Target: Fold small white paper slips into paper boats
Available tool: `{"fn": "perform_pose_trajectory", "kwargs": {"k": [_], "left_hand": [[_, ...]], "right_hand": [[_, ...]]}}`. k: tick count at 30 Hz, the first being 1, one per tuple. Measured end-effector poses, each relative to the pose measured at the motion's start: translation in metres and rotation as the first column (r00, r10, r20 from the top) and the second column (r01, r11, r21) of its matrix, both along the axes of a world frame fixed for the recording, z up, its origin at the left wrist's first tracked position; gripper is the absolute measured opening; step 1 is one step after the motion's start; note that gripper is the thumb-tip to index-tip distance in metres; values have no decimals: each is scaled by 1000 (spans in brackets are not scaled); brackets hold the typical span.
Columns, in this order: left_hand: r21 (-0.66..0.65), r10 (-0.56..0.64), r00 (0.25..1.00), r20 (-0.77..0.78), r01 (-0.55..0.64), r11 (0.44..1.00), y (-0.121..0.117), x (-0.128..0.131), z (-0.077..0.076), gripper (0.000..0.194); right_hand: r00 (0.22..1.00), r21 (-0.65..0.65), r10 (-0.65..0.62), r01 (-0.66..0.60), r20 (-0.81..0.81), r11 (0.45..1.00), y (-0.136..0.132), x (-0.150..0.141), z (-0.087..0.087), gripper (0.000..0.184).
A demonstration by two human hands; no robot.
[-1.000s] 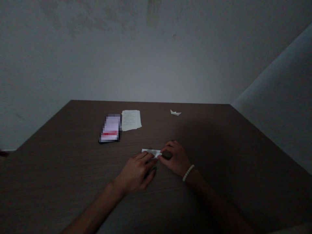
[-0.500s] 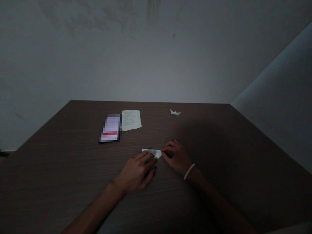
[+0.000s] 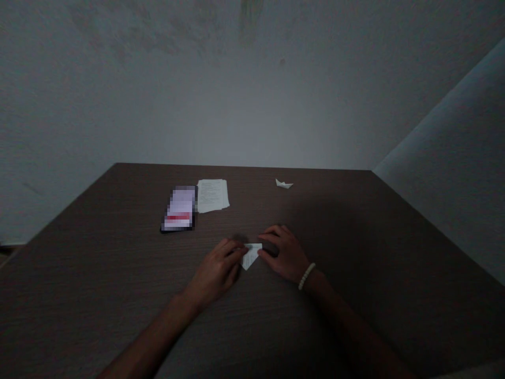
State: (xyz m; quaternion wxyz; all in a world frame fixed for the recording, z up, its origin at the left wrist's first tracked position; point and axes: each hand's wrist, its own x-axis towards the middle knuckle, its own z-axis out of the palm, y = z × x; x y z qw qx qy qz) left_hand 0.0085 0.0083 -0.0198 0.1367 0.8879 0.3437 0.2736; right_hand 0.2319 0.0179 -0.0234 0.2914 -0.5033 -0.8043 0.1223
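A small folded piece of white paper [image 3: 251,256] lies on the brown table between my hands, its long edge away from me and a point toward me. On its left end, the fingers of my left hand [image 3: 219,268] are closed on the paper and cover part of it. The thumb and fingertips of my right hand [image 3: 284,252] come together at the right corner of the paper. A beaded bracelet [image 3: 306,276] circles the right wrist.
Farther back on the table [image 3: 118,252] lies a phone [image 3: 179,208] with a lit, blurred screen. Touching its right side is a stack of printed paper sheets [image 3: 212,196]. A small folded paper boat [image 3: 284,184] sits near the back edge, before the wall [image 3: 252,105].
My left hand has shifted slightly back and left, its fingers drawing in at the paper's left end. More of the paper shows now, with its point toward me. My right hand has barely moved.
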Motion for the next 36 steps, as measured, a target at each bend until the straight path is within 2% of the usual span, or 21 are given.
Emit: {"fn": "perform_pose_trajectory", "kwargs": {"k": [3,7,12,21,31,36], "left_hand": [[-4,97,995,37,-97,995,6,-4,-5,38],[-64,172,985,22,-171,983,11,-8,-3,34],[-142,167,986,20,-162,977,13,-10,1,33],[-171,160,986,-40,-164,971,15,-7,1,18],[-146,66,997,-45,-72,987,18,-13,4,17],[-104,18,996,-82,-27,994,19,-13,6,22]], "right_hand": [[1000,-12,16,-16,-2,1000,1,0,-1,23],[998,-13,22,-23,-51,1000,1,-2,-1,15],[995,-20,50,-52,-85,998,1,-5,1,11],[999,-13,36,-36,-29,999,2,-12,-2,8],[996,-11,51,-52,-77,999,7,-17,-7,6],[988,61,149,-147,-29,987,8,-12,-9,5]]}}
